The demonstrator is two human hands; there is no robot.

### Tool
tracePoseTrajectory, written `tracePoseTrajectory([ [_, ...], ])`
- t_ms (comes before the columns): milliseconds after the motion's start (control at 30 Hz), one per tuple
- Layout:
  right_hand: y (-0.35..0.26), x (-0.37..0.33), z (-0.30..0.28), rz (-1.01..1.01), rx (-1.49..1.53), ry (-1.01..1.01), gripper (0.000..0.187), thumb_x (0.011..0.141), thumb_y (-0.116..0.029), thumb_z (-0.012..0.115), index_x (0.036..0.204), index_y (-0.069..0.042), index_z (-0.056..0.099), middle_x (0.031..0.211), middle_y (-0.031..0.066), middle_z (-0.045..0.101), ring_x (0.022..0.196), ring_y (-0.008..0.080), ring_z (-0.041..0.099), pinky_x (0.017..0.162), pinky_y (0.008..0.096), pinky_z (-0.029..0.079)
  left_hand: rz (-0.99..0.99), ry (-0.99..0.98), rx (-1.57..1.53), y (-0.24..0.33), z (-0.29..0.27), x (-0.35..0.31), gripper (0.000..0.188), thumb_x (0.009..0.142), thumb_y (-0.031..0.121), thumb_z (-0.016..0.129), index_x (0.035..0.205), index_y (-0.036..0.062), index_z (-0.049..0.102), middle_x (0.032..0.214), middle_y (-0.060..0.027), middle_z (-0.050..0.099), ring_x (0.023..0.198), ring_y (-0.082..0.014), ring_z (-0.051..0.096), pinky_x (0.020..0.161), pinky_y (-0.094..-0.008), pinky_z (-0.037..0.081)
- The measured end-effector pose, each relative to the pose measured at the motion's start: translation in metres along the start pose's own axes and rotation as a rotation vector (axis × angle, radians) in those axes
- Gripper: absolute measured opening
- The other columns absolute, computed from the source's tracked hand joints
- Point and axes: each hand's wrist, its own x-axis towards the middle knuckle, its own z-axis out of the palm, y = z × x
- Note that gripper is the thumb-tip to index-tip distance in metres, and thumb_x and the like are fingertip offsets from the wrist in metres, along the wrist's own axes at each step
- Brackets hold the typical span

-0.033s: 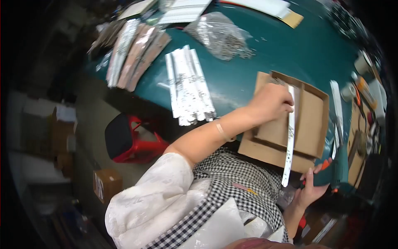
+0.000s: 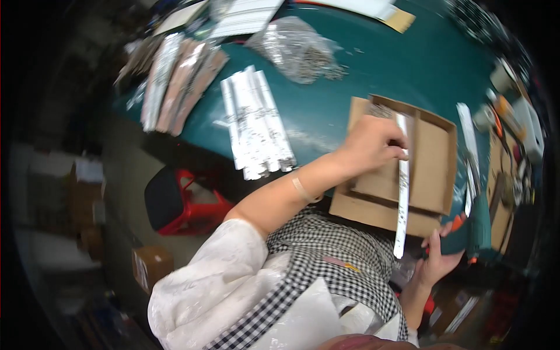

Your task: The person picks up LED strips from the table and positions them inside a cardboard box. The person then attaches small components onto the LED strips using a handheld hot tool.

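My left hand (image 2: 373, 143) is over a shallow brown cardboard box (image 2: 434, 157), fingers pinched on the upper part of a long, narrow white strip (image 2: 402, 204). Dark marks run along the strip, which reaches past the box's near edge. Low on the right, my right hand (image 2: 438, 262) is wrapped round the handle of a teal power drill (image 2: 479, 227) with orange parts; the drill's tip is hard to make out. Small metal pieces (image 2: 382, 111) lie in the far left corner of the box, partly behind my left hand.
On the green table (image 2: 402, 70) lie a bundle of white strips (image 2: 256, 122), stacked pinkish-brown strips (image 2: 186, 87) and a clear bag of small metal parts (image 2: 297, 49). Tools (image 2: 513, 157) and more strips (image 2: 468, 134) line the right side. A red stool (image 2: 189, 198) stands at left.
The view has shifted slightly, so the table and box appear a little further left. Both hands keep their hold on the strip and the power drill.
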Motion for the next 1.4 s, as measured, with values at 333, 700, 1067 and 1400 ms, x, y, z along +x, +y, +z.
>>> tracePoseTrajectory([
  [333,-0.030,0.017,0.043,-0.099,-0.022,-0.347,0.078,0.076,0.012,0.071,0.144,0.002,0.035,0.095,0.0058,0.050,0.090,0.0213,0.063,0.084,0.0353,0.052,-0.446,-0.136,-0.931,0.043,0.011,-0.052,0.018,0.076,-0.006,0.079,0.089,-0.0046,0.067,0.086,-0.0174,0.070,0.075,-0.0244,0.070,0.071,-0.0347,0.059],
  [700,-0.026,0.017,0.049,-0.167,0.004,-0.452,0.080,0.077,0.019,0.067,0.145,-0.002,0.033,0.096,0.0058,0.047,0.087,0.0185,0.063,0.080,0.0347,0.056,-0.417,-0.177,-0.881,0.047,0.019,-0.060,0.016,0.080,0.000,0.080,0.092,-0.0033,0.070,0.089,-0.0082,0.072,0.083,-0.0122,0.068,0.077,-0.0265,0.056],
  [1067,-0.010,0.013,0.041,-0.110,-0.340,-0.436,0.041,0.082,0.017,0.062,0.114,-0.002,0.046,0.094,0.0038,0.048,0.082,0.0120,0.061,0.068,0.0237,0.048,-0.309,-0.076,-0.674,0.051,0.025,-0.060,0.014,0.080,0.000,0.078,0.093,-0.0029,0.072,0.087,-0.0088,0.073,0.080,-0.0131,0.069,0.074,-0.0264,0.057],
  [1400,0.003,0.015,0.044,-0.057,-0.014,-0.245,0.023,0.084,0.011,0.068,0.104,0.003,0.061,0.095,0.0091,0.069,0.083,0.0119,0.066,0.069,0.0243,0.054,-0.205,-0.063,-0.145,0.041,0.018,-0.040,0.009,0.077,-0.002,0.077,0.085,-0.0001,0.074,0.079,-0.0077,0.074,0.067,-0.0108,0.067,0.060,-0.0232,0.051],
])
